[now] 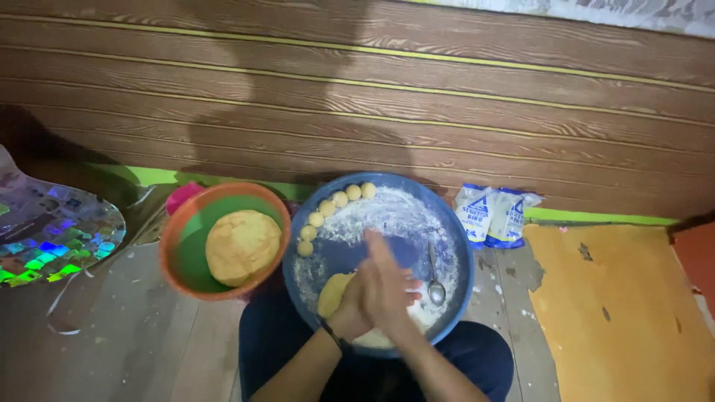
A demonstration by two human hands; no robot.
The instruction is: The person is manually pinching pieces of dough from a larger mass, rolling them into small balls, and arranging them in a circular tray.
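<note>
My left hand (350,305) and my right hand (389,286) are pressed together, palm to palm, over a round blue tray (454,231) dusted with white flour. Whatever lies between the palms is hidden. A lump of yellow dough (331,292) lies on the tray just left of my hands. Several small dough balls (328,208) sit in a curved row along the tray's upper left rim. A metal spoon (435,279) rests on the tray to the right of my hands. A heap of flour (428,316) lies under my right wrist.
An orange bowl with a green inside (186,246) holds a large ball of dough (242,246) left of the tray. Two white-and-blue flour bags (493,214) lean against the brown plank wall (372,97). A shiny holographic sheet (52,231) lies at far left, an orange mat (618,313) at right.
</note>
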